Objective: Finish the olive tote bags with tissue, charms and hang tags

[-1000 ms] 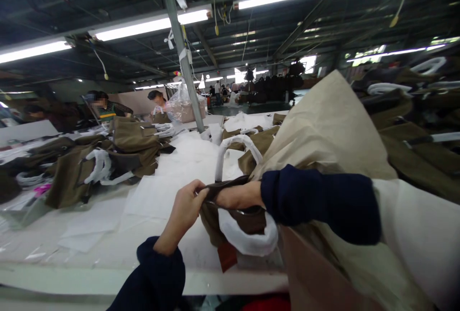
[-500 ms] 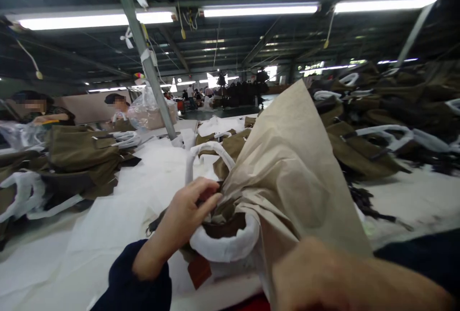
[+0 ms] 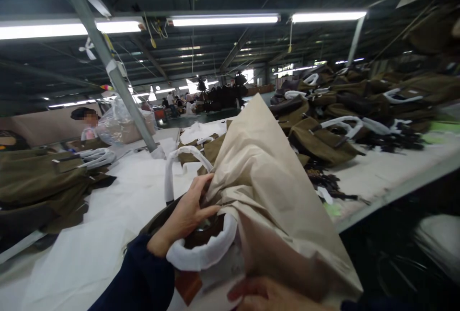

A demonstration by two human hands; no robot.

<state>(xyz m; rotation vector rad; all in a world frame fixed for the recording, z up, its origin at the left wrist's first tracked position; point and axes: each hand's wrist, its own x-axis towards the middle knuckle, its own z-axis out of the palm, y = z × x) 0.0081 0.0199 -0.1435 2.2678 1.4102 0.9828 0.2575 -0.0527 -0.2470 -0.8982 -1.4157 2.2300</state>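
Note:
A large sheet of tan packing paper (image 3: 273,177) rises in a peak in front of me, its left part crumpled into the mouth of an olive-brown handbag. White wrapping covers the bag's near handle (image 3: 204,256) and far handle (image 3: 190,150). A brown leather tag (image 3: 189,286) hangs at the front. My left hand (image 3: 187,217) is closed on the crumpled paper at the bag's opening, thumb on the near side; its fingertips are partly hidden. At the bottom edge, my right hand (image 3: 269,294) has its fingers stretched leftward against the bag's front, below the paper. The view cuts off part of it.
White sheets (image 3: 97,224) cover the table on the left, beside olive bags (image 3: 39,177). More bags with wrapped handles (image 3: 323,138) are heaped on the right. A slanting metal post (image 3: 118,76) stands beyond the table. A co-worker (image 3: 88,121) is at the far left.
My view has swung right, so the scene shifts left. My right hand has moved left and down, from the paper's lower edge toward the bag's front. My left hand stays at the opening.

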